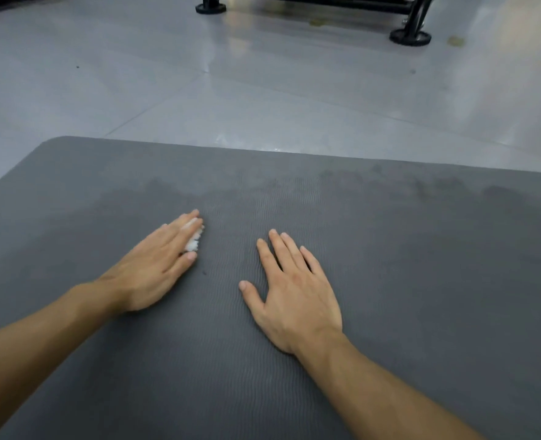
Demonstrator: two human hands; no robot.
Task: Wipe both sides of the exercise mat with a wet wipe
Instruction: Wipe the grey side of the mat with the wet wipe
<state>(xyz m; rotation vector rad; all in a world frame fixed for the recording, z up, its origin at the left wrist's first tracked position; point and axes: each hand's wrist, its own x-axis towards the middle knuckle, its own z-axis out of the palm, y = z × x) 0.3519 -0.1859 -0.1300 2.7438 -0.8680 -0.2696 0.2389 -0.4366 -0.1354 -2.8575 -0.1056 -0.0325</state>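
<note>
A dark grey ribbed exercise mat [389,281] lies flat on the floor and fills the lower part of the view. My left hand [158,265] lies on it left of centre, fingers straight, pressing a bunched white wet wipe [194,241] against the mat. Only a small part of the wipe shows beneath the fingers. My right hand [294,290] rests flat on the mat to the right, fingers spread, holding nothing. A darker damp band [167,192] runs across the mat just beyond my fingertips.
Glossy light grey floor tiles [231,90] stretch beyond the mat's far edge. A black metal frame with round feet [410,36] stands at the top of the view, well away from the mat.
</note>
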